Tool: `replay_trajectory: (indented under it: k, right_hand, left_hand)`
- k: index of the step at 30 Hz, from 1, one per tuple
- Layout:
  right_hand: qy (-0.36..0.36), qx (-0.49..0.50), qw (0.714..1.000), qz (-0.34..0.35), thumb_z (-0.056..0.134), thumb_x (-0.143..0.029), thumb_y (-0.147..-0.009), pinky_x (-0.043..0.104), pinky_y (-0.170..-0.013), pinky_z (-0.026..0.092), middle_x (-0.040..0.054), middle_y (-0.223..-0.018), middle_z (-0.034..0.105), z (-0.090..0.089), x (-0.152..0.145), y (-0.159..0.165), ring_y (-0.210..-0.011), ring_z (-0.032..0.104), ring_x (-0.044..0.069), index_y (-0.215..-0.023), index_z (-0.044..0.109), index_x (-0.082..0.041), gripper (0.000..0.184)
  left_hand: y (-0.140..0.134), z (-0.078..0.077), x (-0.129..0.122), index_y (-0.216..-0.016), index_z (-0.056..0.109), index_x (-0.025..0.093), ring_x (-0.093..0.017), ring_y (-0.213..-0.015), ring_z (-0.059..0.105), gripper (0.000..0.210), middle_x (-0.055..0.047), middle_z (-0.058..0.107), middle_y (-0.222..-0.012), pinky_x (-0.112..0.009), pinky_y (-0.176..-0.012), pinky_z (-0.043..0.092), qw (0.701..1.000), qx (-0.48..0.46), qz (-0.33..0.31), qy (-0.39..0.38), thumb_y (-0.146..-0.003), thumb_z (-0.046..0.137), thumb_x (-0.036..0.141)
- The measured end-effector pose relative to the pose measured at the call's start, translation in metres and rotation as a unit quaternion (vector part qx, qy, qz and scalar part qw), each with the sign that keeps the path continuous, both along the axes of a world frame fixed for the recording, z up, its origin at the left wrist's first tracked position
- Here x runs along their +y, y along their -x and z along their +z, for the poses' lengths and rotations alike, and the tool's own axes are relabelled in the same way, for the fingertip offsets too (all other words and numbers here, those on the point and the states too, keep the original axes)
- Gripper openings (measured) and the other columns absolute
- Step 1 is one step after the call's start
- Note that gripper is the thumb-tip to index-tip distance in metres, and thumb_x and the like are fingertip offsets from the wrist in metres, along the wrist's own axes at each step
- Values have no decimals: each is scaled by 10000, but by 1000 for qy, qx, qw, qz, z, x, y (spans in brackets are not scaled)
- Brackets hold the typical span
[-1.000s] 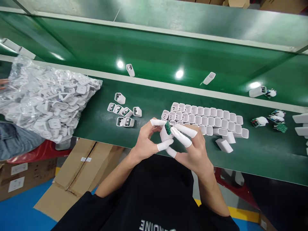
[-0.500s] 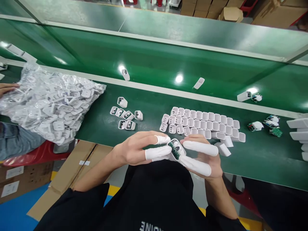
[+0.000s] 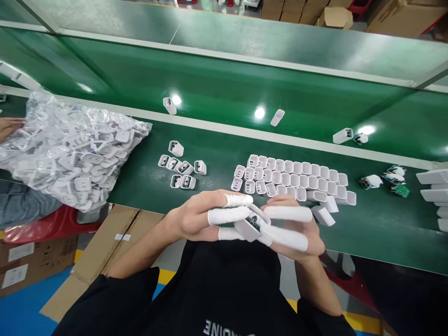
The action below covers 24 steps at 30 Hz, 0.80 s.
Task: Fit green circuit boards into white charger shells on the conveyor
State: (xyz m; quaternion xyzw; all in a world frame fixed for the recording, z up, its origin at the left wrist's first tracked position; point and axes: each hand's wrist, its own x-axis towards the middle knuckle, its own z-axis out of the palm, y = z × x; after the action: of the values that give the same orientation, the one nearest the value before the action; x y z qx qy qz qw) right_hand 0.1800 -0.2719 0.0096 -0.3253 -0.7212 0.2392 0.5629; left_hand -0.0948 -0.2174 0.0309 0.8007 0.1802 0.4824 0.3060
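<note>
Between my two hands, over the table's near edge, is a white charger housing (image 3: 247,229) with a green circuit board (image 3: 253,219) inside its open end. My left hand (image 3: 206,217) grips its left side with white finger cots on several fingers. My right hand (image 3: 297,228), also in finger cots, closes on the other side. The housing is tilted, its opening facing up. Rows of white housings (image 3: 294,179) stand beyond my right hand, with two more (image 3: 324,216) lying tipped beside it. Farther left is a small group of board-filled housings (image 3: 185,168).
A clear plastic bag of white plastic parts (image 3: 80,154) lies at the left, near another person's hand (image 3: 10,128). Loose circuit boards (image 3: 371,181) and more white housings (image 3: 432,195) are at the right. A ledge with a few housings (image 3: 170,106) runs behind the green table (image 3: 217,140).
The housing has been tipped between my hands, so more of its outer wall shows and less of the board. My fingers have shifted slightly around it. The ledge pieces have slid left.
</note>
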Motion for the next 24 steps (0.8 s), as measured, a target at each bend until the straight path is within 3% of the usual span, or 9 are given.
replay_trajectory:
  k: [3, 7, 12, 14, 18, 24]
  right_hand:
    - [14, 28, 999, -5, 1058, -244, -822, 531, -801, 756, 82, -1268, 856, -7, 6, 8, -1004, 854, 334, -1512, 771, -420, 767]
    - [115, 72, 991, 17, 1058, -332, -858, 513, -908, 720, 69, -1164, 844, -10, 13, 16, -1036, 825, 318, -1517, 761, -355, 723]
    - [228, 57, 970, 54, 1085, -471, -805, 469, -949, 668, 42, -1107, 812, -7, 23, 15, -1037, 778, 285, -1259, 808, -308, 556]
    - [261, 43, 963, 55, 1082, -509, -796, 428, -925, 646, 24, -1088, 799, -6, 29, 15, -1008, 754, 257, -1207, 797, -298, 542]
    - [279, 47, 957, 71, 1023, -570, -859, 413, -946, 627, 14, -1084, 789, -10, 38, 18, -997, 737, 238, -1322, 777, -308, 586]
    - [323, 107, 935, 102, 936, -599, -964, 421, -940, 594, 26, -1042, 763, -16, 45, 22, -976, 703, 245, -1210, 834, -323, 383]
  left_hand:
    - [-11, -9, 8, -1668, 649, 267, -335, -1098, 898, 1025, -152, 867, -1293, -435, -881, 816, 997, -42, -65, 22, -763, 1123, 353]
    - [-23, -23, 2, -1490, 768, 244, -278, -1046, 876, 859, -111, 828, -1207, -358, -847, 789, 975, -129, -30, 176, -734, 1136, 421]
    - [-25, -35, -9, -1285, 825, 199, -246, -979, 879, 823, -92, 824, -1157, -327, -869, 772, 939, -162, 7, 302, -591, 1191, 448]
    - [-26, -38, -9, -1242, 817, 194, -240, -939, 881, 802, -92, 845, -1132, -339, -862, 772, 915, -169, 21, 366, -596, 1184, 497]
    - [-31, -40, -8, -1200, 799, 173, -267, -905, 890, 760, -104, 879, -1042, -383, -843, 767, 859, -197, 27, 472, -662, 1145, 582]
    - [-44, -23, -17, -1089, 831, 181, -240, -1012, 877, 647, -86, 891, -1114, -293, -914, 710, 766, -262, 73, 582, -594, 1198, 378]
